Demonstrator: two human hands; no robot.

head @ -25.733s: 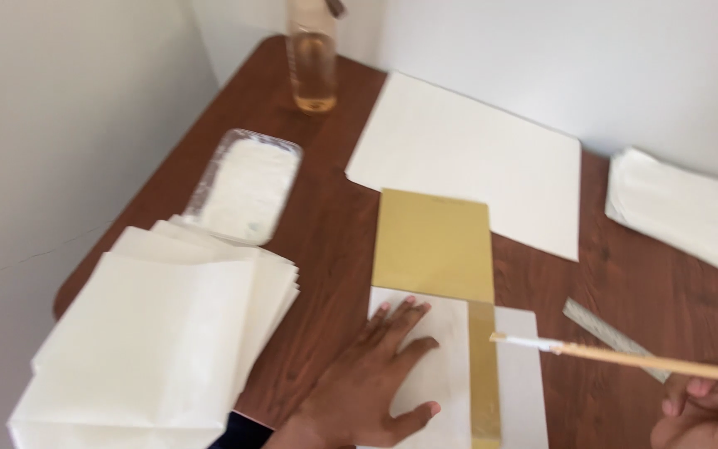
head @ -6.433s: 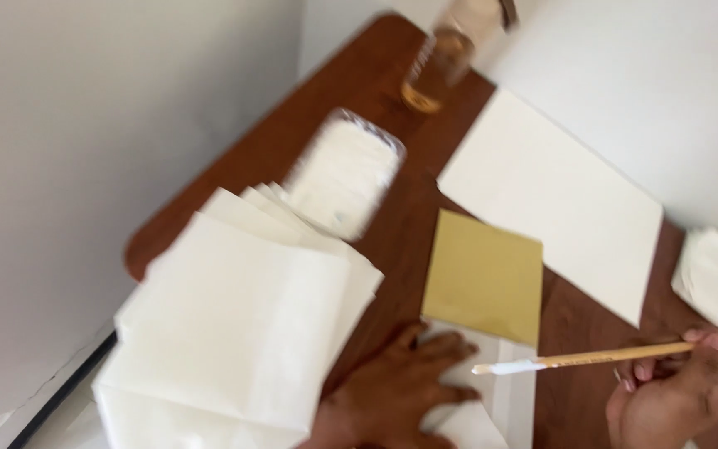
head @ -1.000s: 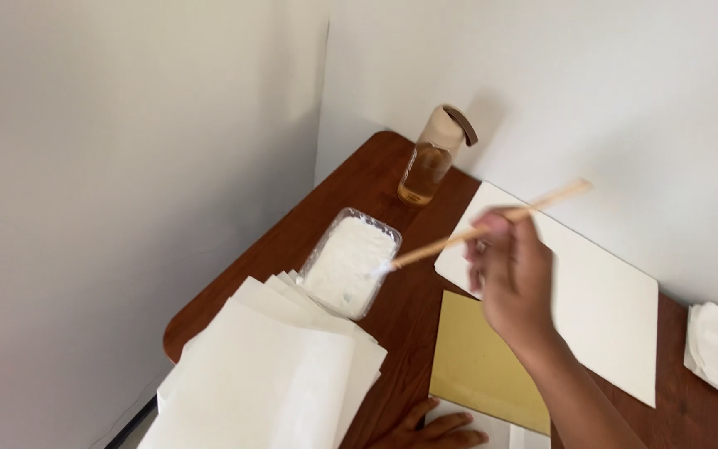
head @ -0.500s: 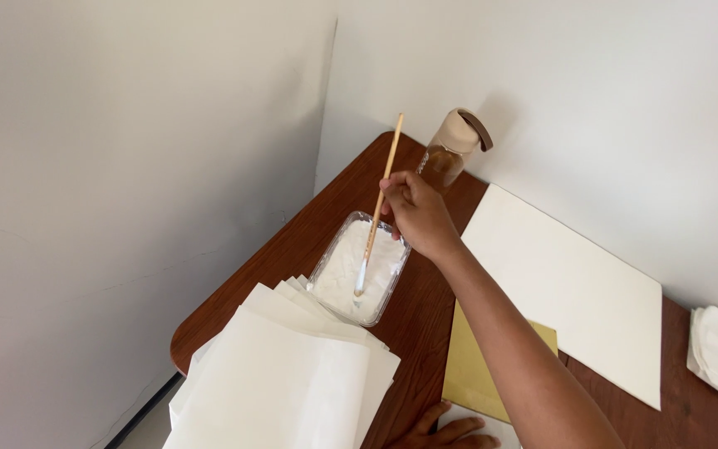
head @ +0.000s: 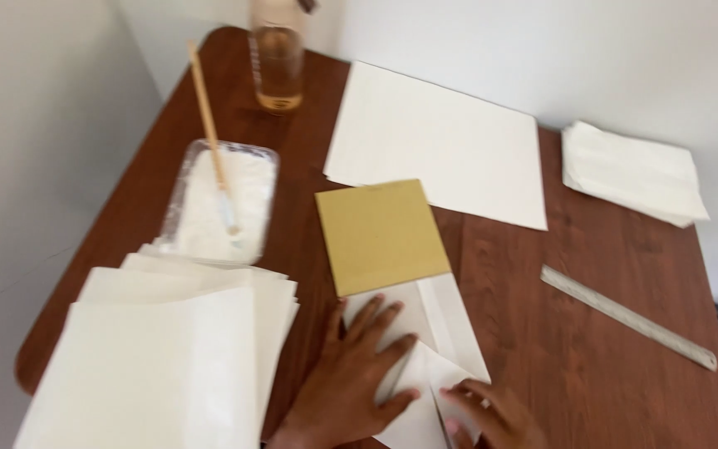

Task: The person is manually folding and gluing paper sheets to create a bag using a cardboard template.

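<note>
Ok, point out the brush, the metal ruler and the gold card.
brush (head: 208, 116), head view, middle of its wooden handle
metal ruler (head: 627, 317), head view, mid-length of the strip
gold card (head: 381, 235), head view, centre of its face

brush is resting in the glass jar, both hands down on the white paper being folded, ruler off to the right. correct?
Not quite. The head view shows the brush resting in the clear tray of white paste, not in the glass jar. Left hand and right hand are on the white paper; the ruler lies right.
</note>
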